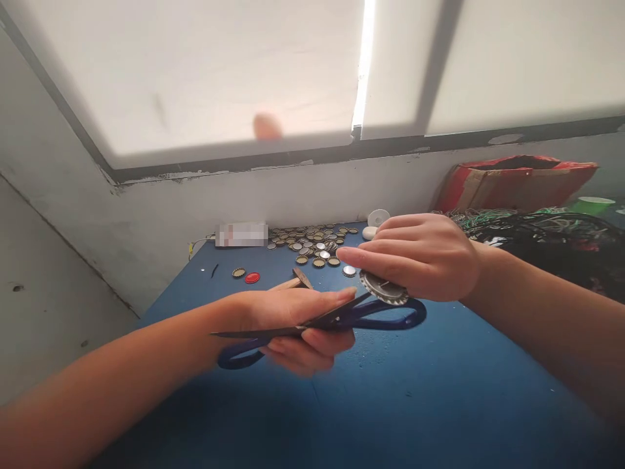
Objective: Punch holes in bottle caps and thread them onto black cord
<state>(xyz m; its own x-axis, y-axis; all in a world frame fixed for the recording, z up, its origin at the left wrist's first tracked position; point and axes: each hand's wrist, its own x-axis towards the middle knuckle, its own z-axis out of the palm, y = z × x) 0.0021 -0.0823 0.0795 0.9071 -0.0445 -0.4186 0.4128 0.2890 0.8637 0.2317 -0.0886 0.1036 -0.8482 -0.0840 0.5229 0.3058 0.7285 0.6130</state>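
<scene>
My left hand is closed around the middle of a pair of scissors with dark blue handle loops, spread wide apart. One blade points left along my wrist. The other slants up to the right, its tip reaching the rim of a bottle cap. That grey crimped cap is gripped by my right hand, fingers curled over it, its inner side partly showing. Just behind my left hand lies a hammer, its wooden handle mostly hidden by the hand.
Many loose bottle caps are heaped at the back of the blue table. A red cap lies left of them, near a pixelated box. White discs, a red carton and tangled black cords sit right.
</scene>
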